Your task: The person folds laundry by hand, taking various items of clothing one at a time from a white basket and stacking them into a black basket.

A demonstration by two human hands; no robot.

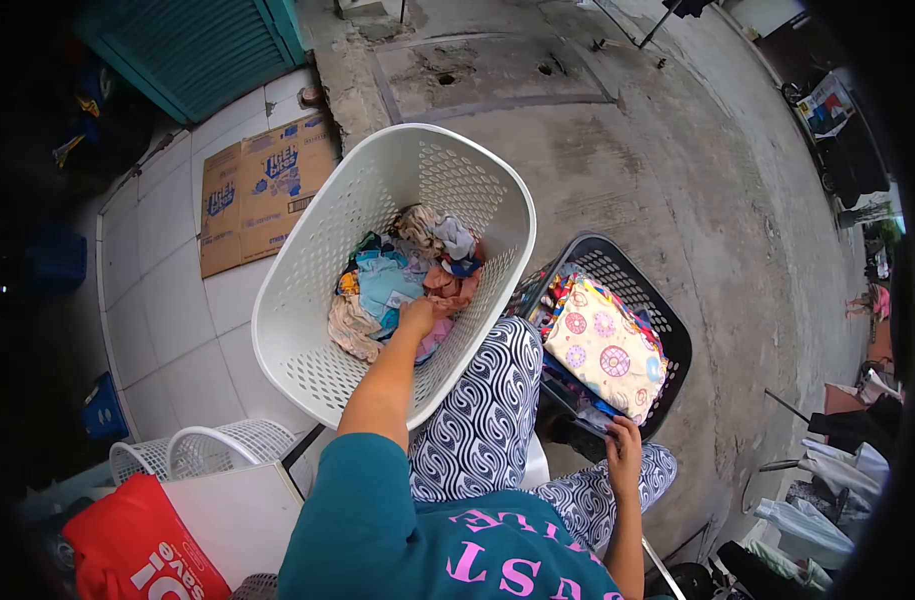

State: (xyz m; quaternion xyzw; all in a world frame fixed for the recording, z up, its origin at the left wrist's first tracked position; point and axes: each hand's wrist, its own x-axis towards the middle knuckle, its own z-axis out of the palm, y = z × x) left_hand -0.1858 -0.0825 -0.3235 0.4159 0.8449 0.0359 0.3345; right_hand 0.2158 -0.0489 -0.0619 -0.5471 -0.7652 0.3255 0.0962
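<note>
My left hand (415, 317) reaches down into a tall white laundry basket (307, 270), its fingers curled into the clothes and partly hidden. Around it lie a light blue garment (385, 282), a coral-coloured cloth (455, 290) and a beige cloth (352, 328), all crumpled in a heap. To the right, a dark grey basket (674, 335) holds a neat stack topped by a folded cream cloth with a donut print (607, 345). My right hand (624, 445) rests with bent fingers on that basket's near rim, just below the folded cloth's corner.
Flattened cardboard (262, 195) lies on white tiles at the left. White perforated baskets (217, 448) and a red bag (142, 545) are at the lower left. Clothes (827, 500) hang at the right. A teal shutter (197, 55) stands at the back.
</note>
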